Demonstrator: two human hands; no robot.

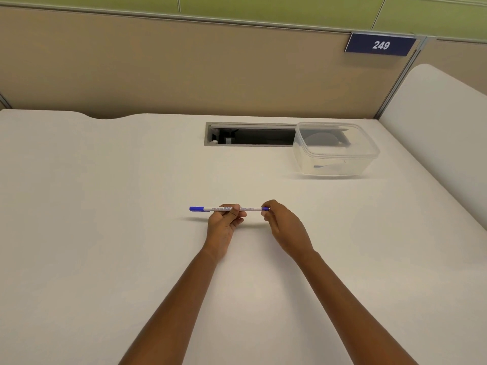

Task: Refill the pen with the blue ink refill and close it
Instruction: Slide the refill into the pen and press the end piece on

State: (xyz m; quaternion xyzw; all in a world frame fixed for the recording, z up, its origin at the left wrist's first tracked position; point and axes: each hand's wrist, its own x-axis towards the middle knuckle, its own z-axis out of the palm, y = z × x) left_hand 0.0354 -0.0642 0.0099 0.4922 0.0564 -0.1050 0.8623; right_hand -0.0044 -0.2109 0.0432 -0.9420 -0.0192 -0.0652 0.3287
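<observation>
A slim white pen [251, 208] with printed lettering along its barrel is held level just above the middle of a white desk [105, 233]. Its blue cap [196, 208] points to the person's left and a short blue end piece [265, 208] to the right. The pen looks light, stiff and smooth-sided, a thin plastic tube that could roll or slip between fingertips, with small end parts easily dropped if let go. The safest hold appears to be a firm pinch on the mid-barrel with one hand while the other works only the blue end, pulling or twisting in line with the barrel rather than bending it. The hands are set that way: the left hand [224, 225] pinches the barrel near its middle between thumb and curled fingers, and the right hand [284, 225] has its fingertips closed on the blue end piece, its other fingers loosely curled. Whether that end is coming off or being seated cannot be told, and no separate refill shows in either hand. Well apart, toward the far right of the desk, a clear plastic tub [340, 155] stands at the right end of a recessed cable slot [250, 137]; a small blue item lies inside it, too small to identify. Behind, a beige partition [184, 69] carries a dark blue sign [380, 45] reading 249.
</observation>
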